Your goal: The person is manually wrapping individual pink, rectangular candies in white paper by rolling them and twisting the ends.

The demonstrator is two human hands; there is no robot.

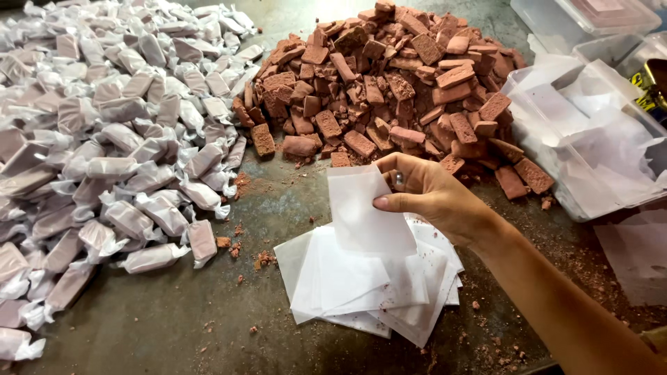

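Head view: right hand [427,194] at centre frame, fingers pinched on one white paper sheet [361,212], lifted above the paper stack [347,285] at 6 o'clock on the bench [174,326]. Pile of reddish-brown blocks [389,83] at 12 o'clock. Wrapped pieces [104,153] at 9 o'clock. Clear plastic containers [590,139] at 2 o'clock. Left hand out of frame.
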